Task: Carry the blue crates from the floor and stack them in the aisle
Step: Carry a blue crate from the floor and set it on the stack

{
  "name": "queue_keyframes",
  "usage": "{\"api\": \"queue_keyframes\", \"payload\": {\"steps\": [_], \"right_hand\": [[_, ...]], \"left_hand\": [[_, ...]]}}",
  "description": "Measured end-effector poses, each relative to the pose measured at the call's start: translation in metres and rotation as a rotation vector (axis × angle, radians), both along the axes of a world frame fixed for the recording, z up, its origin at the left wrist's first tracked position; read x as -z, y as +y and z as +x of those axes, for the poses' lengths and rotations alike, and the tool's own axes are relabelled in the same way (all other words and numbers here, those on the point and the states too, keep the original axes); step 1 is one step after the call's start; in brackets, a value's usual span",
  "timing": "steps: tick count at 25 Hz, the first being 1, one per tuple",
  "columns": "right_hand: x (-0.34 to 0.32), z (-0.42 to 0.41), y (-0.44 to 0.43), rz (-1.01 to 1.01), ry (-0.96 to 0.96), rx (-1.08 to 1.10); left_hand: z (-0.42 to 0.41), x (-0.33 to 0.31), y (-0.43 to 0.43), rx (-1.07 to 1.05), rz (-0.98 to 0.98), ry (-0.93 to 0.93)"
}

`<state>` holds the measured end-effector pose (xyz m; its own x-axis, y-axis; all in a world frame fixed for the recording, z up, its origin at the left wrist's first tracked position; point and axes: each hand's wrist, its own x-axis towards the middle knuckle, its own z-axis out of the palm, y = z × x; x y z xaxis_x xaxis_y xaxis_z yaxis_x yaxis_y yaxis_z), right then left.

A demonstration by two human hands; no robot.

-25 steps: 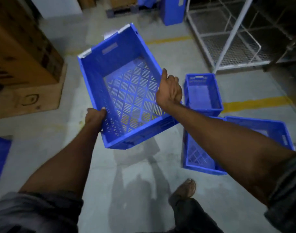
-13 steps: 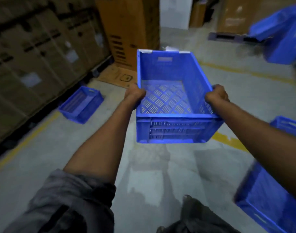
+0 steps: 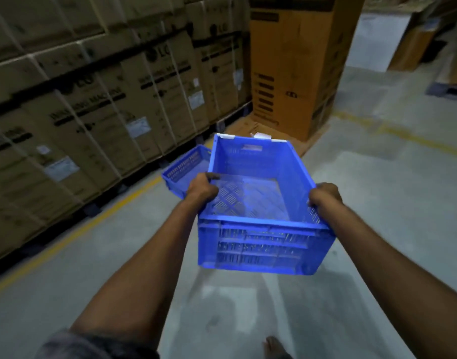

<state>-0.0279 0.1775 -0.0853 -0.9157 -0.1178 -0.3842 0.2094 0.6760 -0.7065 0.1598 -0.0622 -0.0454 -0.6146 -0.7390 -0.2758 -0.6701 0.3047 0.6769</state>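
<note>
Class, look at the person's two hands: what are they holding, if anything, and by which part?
An empty blue crate, carried off the floor. The left hand grips its left rim, the right hand its right rim, both near the end closest to the person.

Bare forearms, rolled grey sleeve

The person's left hand (image 3: 202, 189) and right hand (image 3: 324, 195) are bare, as are both forearms. A dark grey sleeve (image 3: 92, 345), bunched and creased, ends near the left elbow. One foot (image 3: 274, 345) shows at the bottom edge, its footwear unclear.
</note>
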Motion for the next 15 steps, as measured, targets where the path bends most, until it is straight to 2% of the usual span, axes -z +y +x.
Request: {"api": "queue_keyframes", "payload": {"steps": [5, 7, 12, 15], "right_hand": [[0.015, 0.043, -0.132, -0.018, 0.040, 0.016], [0.024, 0.059, -0.185, -0.061, 0.024, 0.058], [0.053, 0.103, -0.330, -0.120, -0.050, 0.149], [0.046, 0.127, -0.395, -0.083, -0.109, 0.008]], "left_hand": [[0.051, 0.019, -0.121, 0.030, 0.177, -0.210], [0.072, 0.040, -0.172, -0.027, 0.235, -0.156], [0.117, 0.070, -0.324, -0.049, 0.198, 0.043], [0.135, 0.054, -0.405, -0.029, 0.159, 0.103]]}}
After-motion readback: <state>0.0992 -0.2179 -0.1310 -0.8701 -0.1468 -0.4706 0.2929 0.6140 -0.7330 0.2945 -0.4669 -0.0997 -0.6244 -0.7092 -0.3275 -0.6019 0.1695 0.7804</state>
